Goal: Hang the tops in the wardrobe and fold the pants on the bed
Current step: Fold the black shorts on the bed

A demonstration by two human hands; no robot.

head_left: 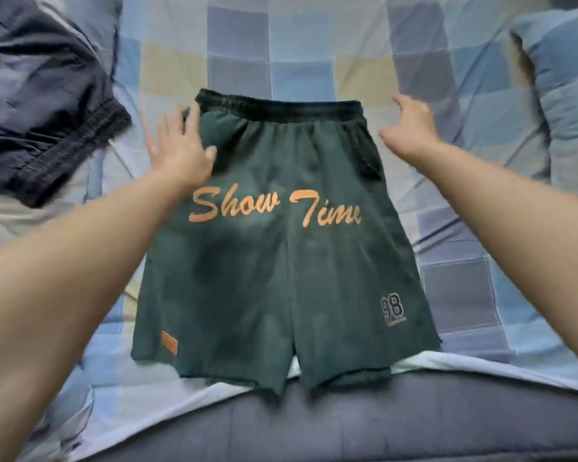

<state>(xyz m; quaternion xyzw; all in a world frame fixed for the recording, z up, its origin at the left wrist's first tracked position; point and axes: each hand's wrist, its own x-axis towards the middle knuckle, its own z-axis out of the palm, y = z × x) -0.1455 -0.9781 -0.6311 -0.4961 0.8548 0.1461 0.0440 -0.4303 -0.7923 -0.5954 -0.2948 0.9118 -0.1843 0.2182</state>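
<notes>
Looking down from the head camera, we have the green shorts [281, 235] spread flat on the bed [314, 45], hems overhanging its near edge. Our left hand [177, 145] rests on the waistband corner, fingers spread; our right hand [407, 128] hovers beside them, fingers relaxed, holding nothing. Folding seems about to start: next we need to grip one side.

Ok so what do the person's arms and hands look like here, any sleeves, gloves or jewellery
Both forearms are bare all the way to the edges of the picture, so no sleeves show. The left hand and right hand wear no gloves. No watch, bracelet or band shows at either wrist, and no rings are visible, though the fingers are somewhat blurred. No markings can be seen.
</notes>
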